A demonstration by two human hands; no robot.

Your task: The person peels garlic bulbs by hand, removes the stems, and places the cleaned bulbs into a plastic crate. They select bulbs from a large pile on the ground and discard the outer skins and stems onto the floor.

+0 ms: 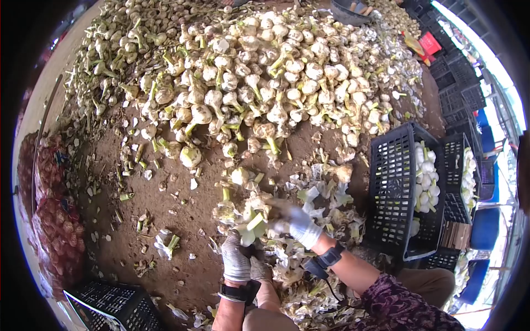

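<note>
In the lower middle, my left hand (236, 258), in a pale work glove with a dark wrist strap, has its fingers closed at the base of a garlic bulb with a cut green stem (254, 220). Just right of it is my right hand (298, 225), also gloved, its fingers smeared by motion beside the bulb. What my right hand holds, if anything, cannot be made out. Loose peeled skins (326, 204) lie under and around both hands. A big heap of garlic bulbs (237, 77) covers the ground ahead.
At right stands a black crate (393, 185) with white garlic (426, 176) inside, more crates behind it. Red net sacks (58, 226) are at left. A black crate (116, 303) sits at lower left. A red object (429, 44) and a dark basin (349, 14) are farther off.
</note>
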